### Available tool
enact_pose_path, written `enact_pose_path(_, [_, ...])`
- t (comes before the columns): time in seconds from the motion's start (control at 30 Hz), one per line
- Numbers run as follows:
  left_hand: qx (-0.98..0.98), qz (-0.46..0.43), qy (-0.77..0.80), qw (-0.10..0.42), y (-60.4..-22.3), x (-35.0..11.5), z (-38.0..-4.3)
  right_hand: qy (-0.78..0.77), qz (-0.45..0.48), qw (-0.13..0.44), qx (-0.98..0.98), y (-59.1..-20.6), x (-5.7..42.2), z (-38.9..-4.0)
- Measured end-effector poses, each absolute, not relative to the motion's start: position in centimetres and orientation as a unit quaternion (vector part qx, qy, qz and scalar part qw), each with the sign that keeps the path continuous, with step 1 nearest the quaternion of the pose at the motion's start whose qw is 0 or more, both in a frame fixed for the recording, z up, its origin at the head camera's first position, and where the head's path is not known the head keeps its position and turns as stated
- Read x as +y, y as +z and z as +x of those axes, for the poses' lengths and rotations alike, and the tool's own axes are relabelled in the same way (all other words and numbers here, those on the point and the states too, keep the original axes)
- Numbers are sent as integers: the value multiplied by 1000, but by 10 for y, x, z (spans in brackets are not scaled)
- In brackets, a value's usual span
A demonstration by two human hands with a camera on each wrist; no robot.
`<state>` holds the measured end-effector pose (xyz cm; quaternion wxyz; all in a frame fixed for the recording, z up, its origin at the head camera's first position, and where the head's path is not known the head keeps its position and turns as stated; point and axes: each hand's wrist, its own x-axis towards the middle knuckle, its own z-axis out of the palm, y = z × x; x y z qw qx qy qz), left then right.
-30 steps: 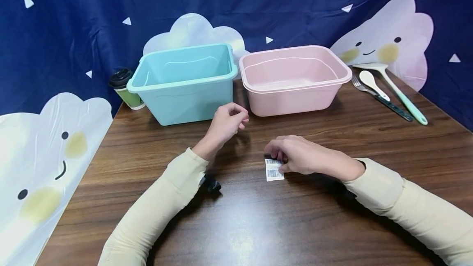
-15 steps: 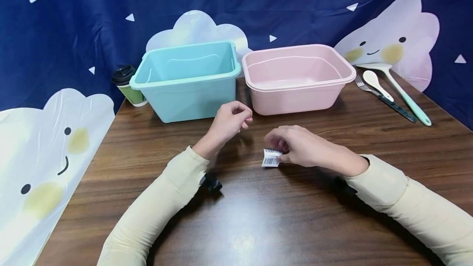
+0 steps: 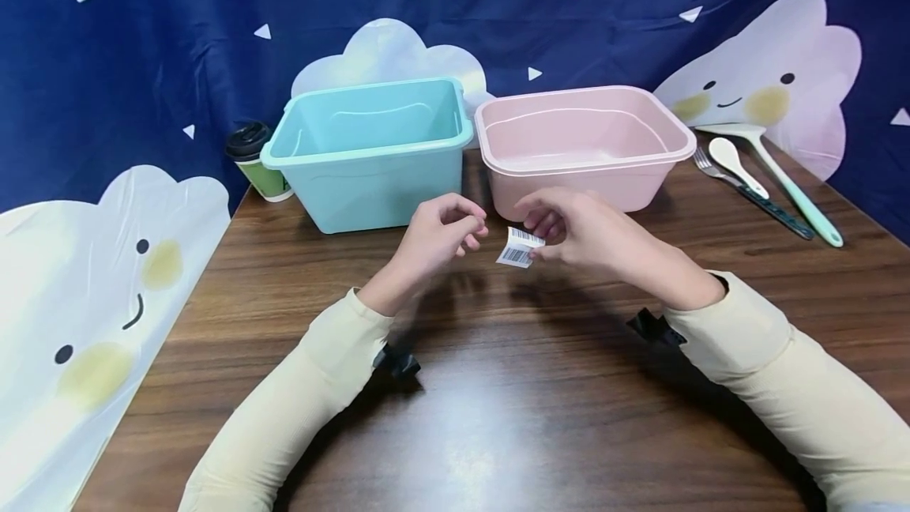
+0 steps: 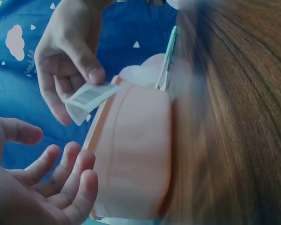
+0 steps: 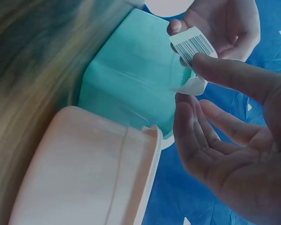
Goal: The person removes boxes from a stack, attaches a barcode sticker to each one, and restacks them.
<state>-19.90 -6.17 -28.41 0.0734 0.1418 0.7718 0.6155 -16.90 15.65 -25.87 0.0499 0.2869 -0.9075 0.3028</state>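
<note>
My right hand (image 3: 584, 229) pinches a small white barcode label (image 3: 519, 250) by its edge, above the table in front of the pink basin. In the right wrist view the barcode label (image 5: 192, 47) is bent, with the thumb on its printed face and one end curling toward the fingertips. To the left of it hovers my left hand (image 3: 437, 235), in front of the blue basin and apart from the label. Its fingers (image 4: 68, 173) are loosely curved and hold nothing in the left wrist view.
A blue basin (image 3: 377, 188) and a pink basin (image 3: 569, 184) stand side by side at the back of the wooden table (image 3: 455, 417). Left of them is a lidded green cup (image 3: 265, 178). At the far right lie a fork (image 3: 718, 171), a white spoon (image 3: 738, 168) and a green-handled turner (image 3: 796, 188).
My right hand has lifted the barcode label off the table and moved it away from me, closer to the left hand. The left hand has barely moved; the head view has shifted slightly.
</note>
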Motion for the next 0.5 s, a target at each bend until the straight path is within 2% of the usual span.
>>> enact_pose_path(0.3, [759, 197, 618, 53, -281, -64, -192, 309, 293, 86, -901, -251, 147, -171])
enact_pose_path(0.5, [765, 221, 605, 27, -278, -66, -190, 322, 288, 90, -897, -245, 136, -174])
